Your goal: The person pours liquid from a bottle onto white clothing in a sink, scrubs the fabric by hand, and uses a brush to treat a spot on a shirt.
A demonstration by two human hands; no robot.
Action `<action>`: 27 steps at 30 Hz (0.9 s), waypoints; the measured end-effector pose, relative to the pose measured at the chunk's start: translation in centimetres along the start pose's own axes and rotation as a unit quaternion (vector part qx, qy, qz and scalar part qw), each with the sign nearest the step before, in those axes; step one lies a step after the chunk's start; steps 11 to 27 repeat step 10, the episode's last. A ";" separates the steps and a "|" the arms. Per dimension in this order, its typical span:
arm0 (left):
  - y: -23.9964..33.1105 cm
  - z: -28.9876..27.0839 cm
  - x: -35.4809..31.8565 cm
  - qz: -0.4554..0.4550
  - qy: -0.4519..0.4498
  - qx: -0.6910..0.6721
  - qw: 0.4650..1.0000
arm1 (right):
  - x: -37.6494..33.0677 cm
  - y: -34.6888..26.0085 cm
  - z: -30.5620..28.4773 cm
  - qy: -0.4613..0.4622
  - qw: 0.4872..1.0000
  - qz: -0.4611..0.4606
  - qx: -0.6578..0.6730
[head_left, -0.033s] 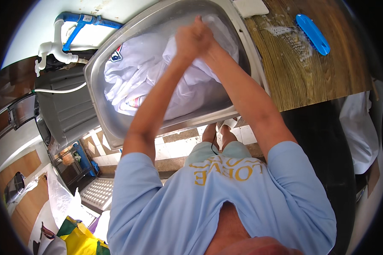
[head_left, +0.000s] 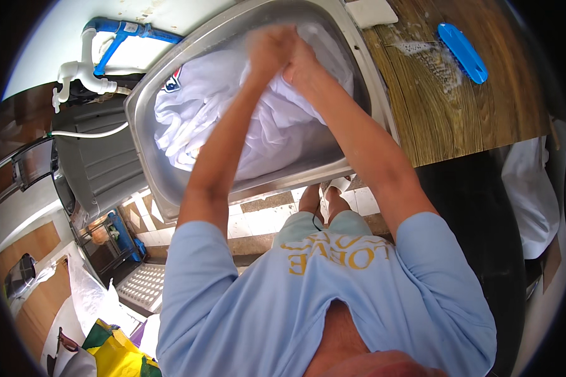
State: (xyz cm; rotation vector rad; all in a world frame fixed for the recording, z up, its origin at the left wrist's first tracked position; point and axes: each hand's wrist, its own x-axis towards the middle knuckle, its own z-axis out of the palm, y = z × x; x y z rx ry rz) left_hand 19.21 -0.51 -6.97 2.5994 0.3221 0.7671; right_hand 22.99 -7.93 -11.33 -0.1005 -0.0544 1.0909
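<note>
Over the far half of the steel sink (head_left: 146, 135), the left hand (head_left: 269, 51) and right hand (head_left: 303, 63) are pressing together, fingers clenched on a bunched fold of the white garment (head_left: 258, 135), which is lying heaped inside that sink, right of the blue-and-white tap (head_left: 82, 66).

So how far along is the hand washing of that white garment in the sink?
Done: the white garment is in the steel sink, and the blue brush lies on the wooden counter beside a soapy patch. In hand: left hand and right hand bunch a fold of cloth together. Left: most of the garment lies loose, neither wrung nor lifted out.
</note>
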 end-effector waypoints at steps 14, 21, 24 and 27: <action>-0.4 -0.8 -0.7 -0.048 -0.021 -0.082 0.995 | -0.5 1.6 4.0 0.333 0.932 -0.077 -0.120; -0.4 -0.8 -0.7 -0.048 -0.021 -0.082 0.995 | -0.5 1.6 4.0 0.333 0.932 -0.077 -0.120; -0.4 -0.8 -0.7 -0.048 -0.021 -0.082 0.995 | -0.5 1.6 4.0 0.333 0.932 -0.077 -0.120; -0.4 -0.8 -0.7 -0.048 -0.021 -0.082 0.995 | -0.5 1.6 4.0 0.333 0.932 -0.077 -0.120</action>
